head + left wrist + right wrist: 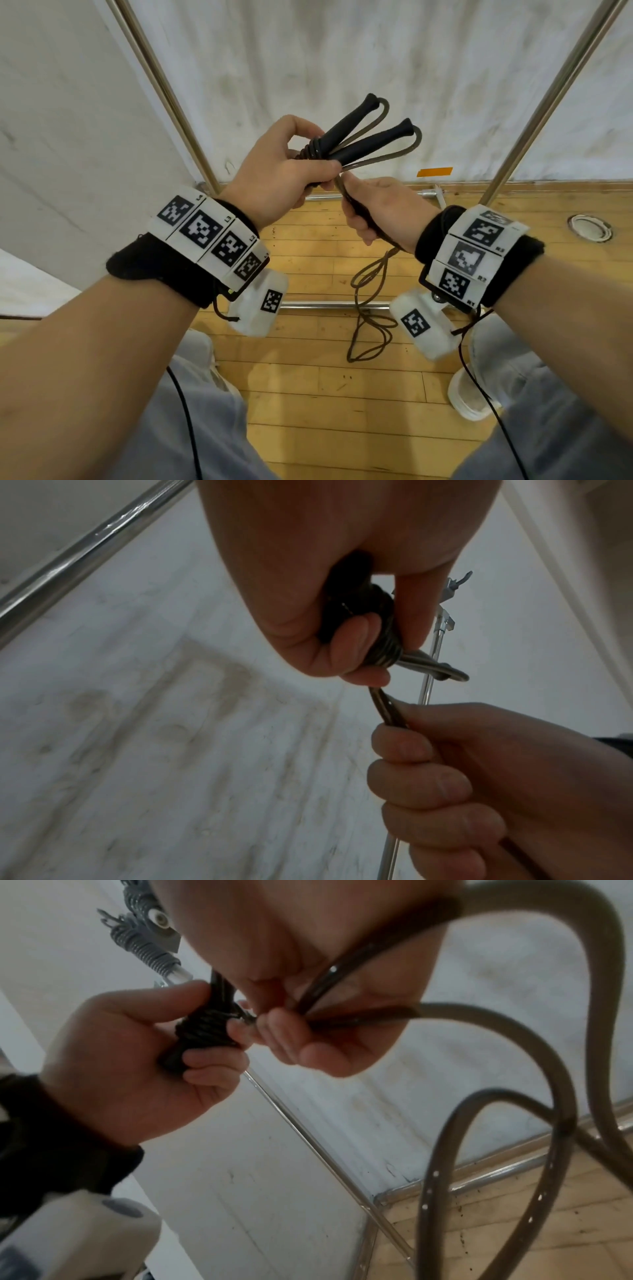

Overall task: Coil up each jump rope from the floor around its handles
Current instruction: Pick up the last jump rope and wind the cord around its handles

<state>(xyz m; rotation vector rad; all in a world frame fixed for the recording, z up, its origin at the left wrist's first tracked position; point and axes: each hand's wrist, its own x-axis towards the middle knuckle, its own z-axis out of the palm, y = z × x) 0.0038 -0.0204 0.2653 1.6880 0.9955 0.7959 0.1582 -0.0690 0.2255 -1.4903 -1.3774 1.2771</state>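
left hand (277,171): fist closed round the near ends of the two black handles (363,137), thumb on top; handles fan away from the person, far ends apart
coil (202,1031): several tight turns of jump rope (371,305) round the handles, right at the left fingers (214,1066)
right hand (380,209): just beside the left hand, fingers curled round a doubled run of the rope
rope ends: one loop at each handle's far tip
rope slack: hangs from the right hand, lower loops over the wood floor (325,387), between the shoes (472,394); can't tell if they touch it
background: metal rack poles (164,89) behind the hands, against white sheeting (342,51)
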